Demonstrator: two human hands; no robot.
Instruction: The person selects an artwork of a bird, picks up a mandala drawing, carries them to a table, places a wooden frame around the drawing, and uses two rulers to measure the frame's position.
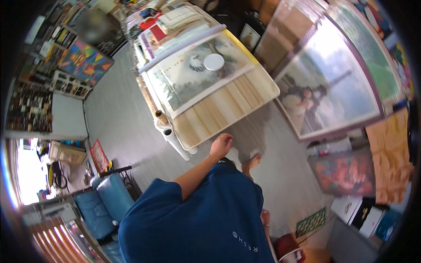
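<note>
My left hand [222,144] is raised in front of my body, just short of the table's near edge. Its fingers are loosely curled in, and nothing shows in them. At my right side, part of my right hand [265,216] appears beside the blue shirt, with a band at the wrist; its fingers are hidden. On the table [196,141] lies an unrolled ink painting [184,85] with a bird and trees. A round white disc [214,62] rests on the painting, and a long pale roll [184,47] lies across its far end.
Paper rolls [176,142] stand at the table's left corner. Framed pictures [337,81] lean to the right. Behind me on the left sits a blue chair [113,196]. A green patterned mat [311,222] and a red bin [287,247] are at lower right. Grey floor [114,105] runs along the table's left.
</note>
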